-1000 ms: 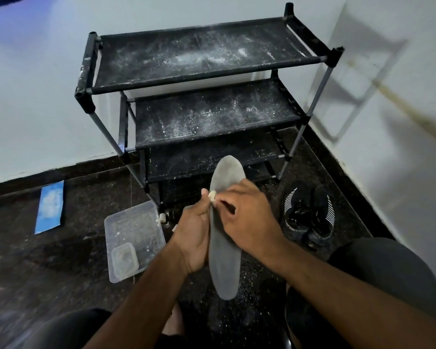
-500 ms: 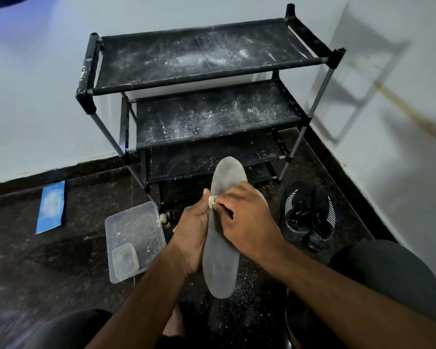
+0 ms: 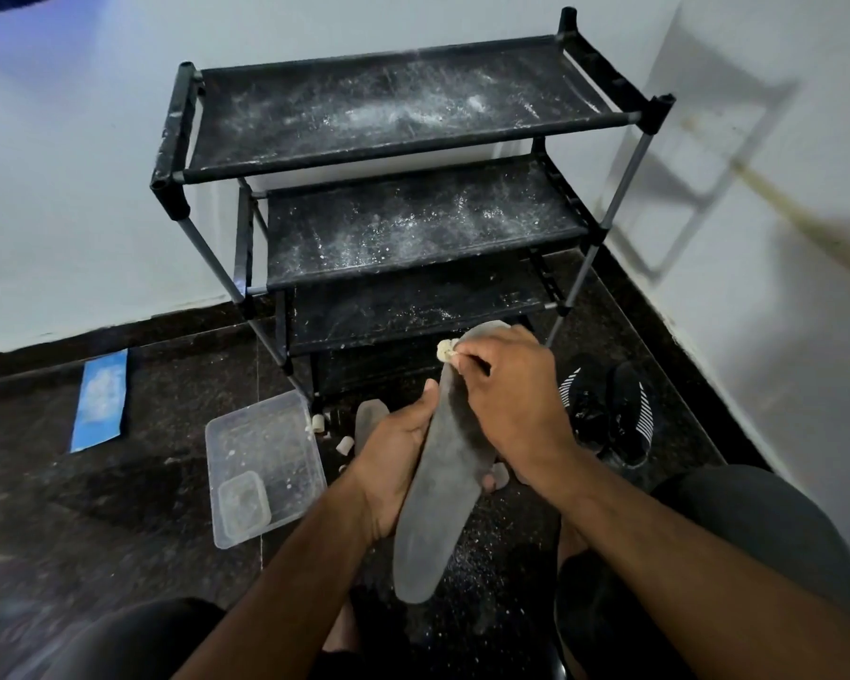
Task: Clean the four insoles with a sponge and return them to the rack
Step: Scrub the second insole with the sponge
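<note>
The left hand [image 3: 393,463] curls its fingers round the long grey foam insole [image 3: 438,498], holding it tilted above the dark speckled floor [image 3: 119,507]. The right hand [image 3: 516,400] pinches a small pale sponge scrap [image 3: 445,350] against the insole's far end. A clear plastic tray [image 3: 261,463] lies left, black striped shoes [image 3: 609,409] right. Beyond stands the dusty black tiered rack [image 3: 403,228].

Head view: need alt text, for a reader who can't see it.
A person's left hand holds a grey insole while the right hand rubs a small pale sponge near its far end. Behind stands a dusty black shoe rack; a clear plastic tray and black shoes sit on the dark floor.
</note>
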